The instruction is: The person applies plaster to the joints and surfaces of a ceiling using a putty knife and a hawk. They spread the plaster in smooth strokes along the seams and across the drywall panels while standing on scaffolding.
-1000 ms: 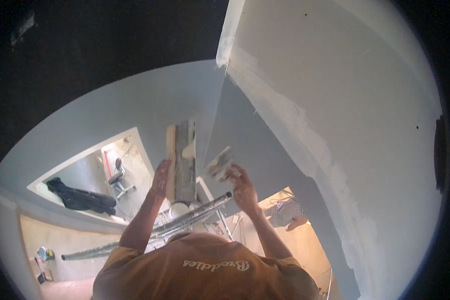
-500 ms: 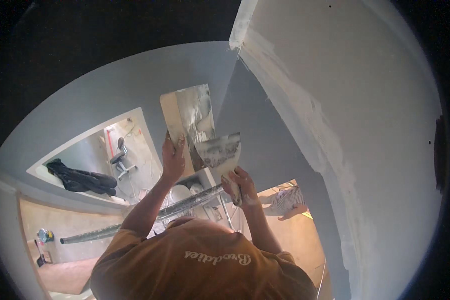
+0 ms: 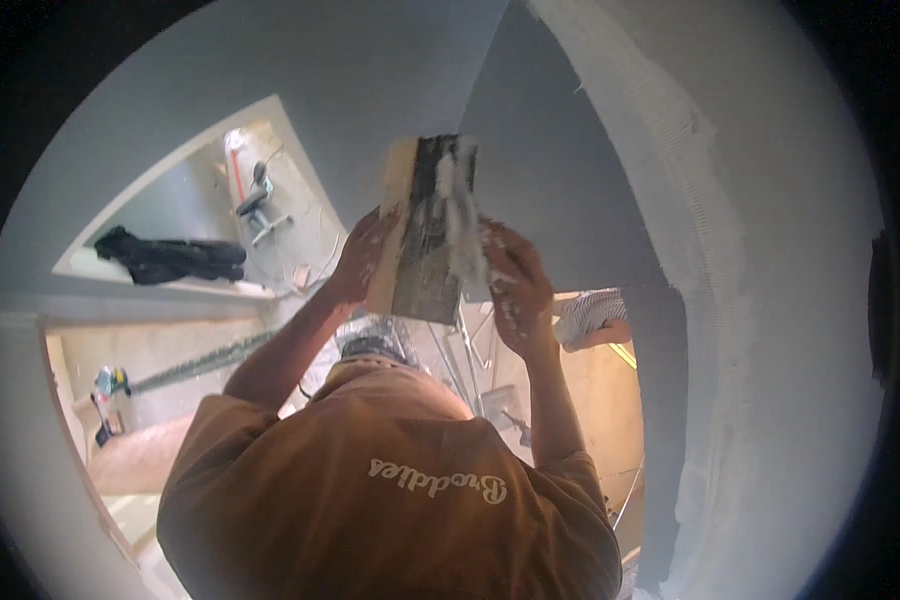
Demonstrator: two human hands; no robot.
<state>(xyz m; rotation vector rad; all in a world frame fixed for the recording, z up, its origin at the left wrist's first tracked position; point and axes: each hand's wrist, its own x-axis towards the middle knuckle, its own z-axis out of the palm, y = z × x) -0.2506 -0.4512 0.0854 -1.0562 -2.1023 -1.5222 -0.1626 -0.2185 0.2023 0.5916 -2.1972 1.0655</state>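
Observation:
My left hand (image 3: 363, 258) is wrapped round the pale back edge of a wide drywall taping knife (image 3: 425, 255), held up in front of me. Its metal face carries dark streaks and smeared joint compound. At the blade's right side, my right hand (image 3: 518, 285) is closed on a smaller taping knife (image 3: 467, 215), which looks almost edge-on and blurred by motion. White joint compound (image 3: 450, 175) lies where the two blades meet. Both hands are spotted with compound. The smaller knife's handle is mostly hidden in my right fingers.
A taped wall joint (image 3: 695, 190) with fresh compound curves down the right. At left is a framed wall opening (image 3: 300, 160) with a dark garment (image 3: 170, 257) on its ledge. Below right, another person in a striped top (image 3: 590, 315) stands near. A long tube (image 3: 210, 360) lies lower left.
Both hands have come together, the wide knife shifting right. The smaller knife has turned from face-on to nearly edge-on against it. My view has tilted, so the upper corner has left the picture.

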